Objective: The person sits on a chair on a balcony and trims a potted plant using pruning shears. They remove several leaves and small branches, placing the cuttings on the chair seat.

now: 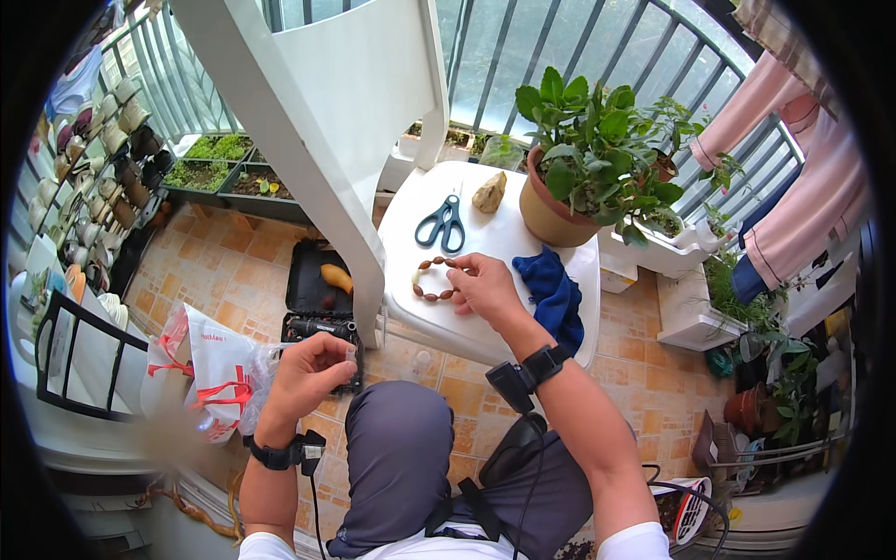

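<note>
A bracelet of brown oval beads with a pale piece (431,297) is over the white chair seat (476,343). My right hand (490,290) pinches its right side between thumb and fingers. Farther back on the seat lie dark-blue-handled scissors (451,218), their blades pointing away from me and slightly parted. A tan stone (489,192) is beside them. To the right of my right hand is a crumpled blue cloth (553,290). My left hand (311,378) hovers apart from the seat, fingers curled towards the thumb; whether something small is between them is unclear.
A potted leafy plant (560,206) stands on the seat's right rear. Left of the chair, an open black tool case (318,276) and plastic bags (217,357) are on the tiled floor. Planters (269,199) line the railing. Cables run from my wrist straps.
</note>
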A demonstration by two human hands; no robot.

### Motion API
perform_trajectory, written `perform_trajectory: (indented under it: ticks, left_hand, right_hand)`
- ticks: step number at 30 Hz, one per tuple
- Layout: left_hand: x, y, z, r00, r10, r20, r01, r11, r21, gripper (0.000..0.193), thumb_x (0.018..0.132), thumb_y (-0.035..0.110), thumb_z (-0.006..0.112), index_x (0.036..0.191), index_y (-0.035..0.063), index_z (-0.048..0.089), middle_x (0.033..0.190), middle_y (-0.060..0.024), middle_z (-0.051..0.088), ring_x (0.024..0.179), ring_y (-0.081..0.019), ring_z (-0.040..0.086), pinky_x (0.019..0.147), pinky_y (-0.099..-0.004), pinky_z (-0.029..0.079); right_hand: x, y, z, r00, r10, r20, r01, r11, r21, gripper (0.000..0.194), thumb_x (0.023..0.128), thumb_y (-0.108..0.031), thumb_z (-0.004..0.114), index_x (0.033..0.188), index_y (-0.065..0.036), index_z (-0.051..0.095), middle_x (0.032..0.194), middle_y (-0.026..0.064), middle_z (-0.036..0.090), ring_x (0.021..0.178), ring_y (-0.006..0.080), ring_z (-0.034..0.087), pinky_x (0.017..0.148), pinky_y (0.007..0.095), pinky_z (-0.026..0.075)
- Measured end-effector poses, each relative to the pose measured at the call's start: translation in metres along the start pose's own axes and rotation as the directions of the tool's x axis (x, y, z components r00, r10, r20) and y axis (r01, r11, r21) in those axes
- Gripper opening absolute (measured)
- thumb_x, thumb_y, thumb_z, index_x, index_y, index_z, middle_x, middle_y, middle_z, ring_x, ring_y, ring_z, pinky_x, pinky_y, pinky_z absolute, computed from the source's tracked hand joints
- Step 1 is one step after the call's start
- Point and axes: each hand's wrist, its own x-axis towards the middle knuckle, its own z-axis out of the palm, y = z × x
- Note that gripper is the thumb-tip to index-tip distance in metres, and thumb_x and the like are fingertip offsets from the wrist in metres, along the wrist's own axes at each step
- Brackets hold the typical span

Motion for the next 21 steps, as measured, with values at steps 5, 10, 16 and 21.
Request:
perform_trajectory:
  ticks: [5,10,16,21]
  left_hand:
    - [0.0,0.052,0.018,0.985,0.123,0.122,-0.142,0.977,0.158,0.015,0.088,0.0,0.075,0.102,-0.001,0.069,0.091,-0.0012,0.07,0.084,-0.0063,0.067,0.076,-0.0223,0.055]
    - [0.0,0.136,0.049,0.899,0.203,0.388,-0.331,0.895,0.3,0.017,0.088,0.0,0.075,0.103,-0.0013,0.069,0.085,-0.0051,0.07,0.079,-0.0091,0.068,0.075,-0.0244,0.056]
    - [0.113,0.149,0.135,0.831,0.432,0.351,-0.52,0.375,0.768,0.018,0.092,0.007,0.063,0.107,-0.0015,0.069,0.091,-0.0213,0.072,0.08,-0.0321,0.073,0.077,-0.0379,0.058]
    - [0.263,0.11,0.168,0.923,0.376,-0.082,-0.099,0.437,0.894,0.026,0.08,0.011,0.066,0.104,0.0031,0.072,0.106,-0.0238,0.074,0.101,-0.0425,0.071,0.091,-0.0477,0.057]
  right_hand:
    - [-0.001,-0.002,-0.019,0.959,-0.253,-0.131,0.186,0.905,-0.383,0.037,0.09,-0.019,0.073,0.12,0.001,0.07,0.091,0.0129,0.075,0.073,0.019,0.074,0.061,0.031,0.06]
    - [0.006,-0.01,-0.05,0.898,-0.388,-0.209,0.233,0.821,-0.521,0.033,0.084,-0.021,0.071,0.112,-0.003,0.073,0.09,0.0193,0.076,0.09,0.0374,0.073,0.086,0.0447,0.057]
    - [0.009,-0.008,-0.049,0.922,-0.36,-0.143,0.18,0.725,-0.665,0.034,0.085,-0.029,0.073,0.109,-0.004,0.075,0.087,0.0171,0.076,0.083,0.0334,0.074,0.078,0.0417,0.058]
    - [-0.035,-0.014,-0.062,0.931,-0.364,0.006,0.282,0.712,-0.642,0.034,0.086,-0.031,0.073,0.109,-0.006,0.074,0.083,0.0148,0.076,0.08,0.0338,0.074,0.074,0.0417,0.057]
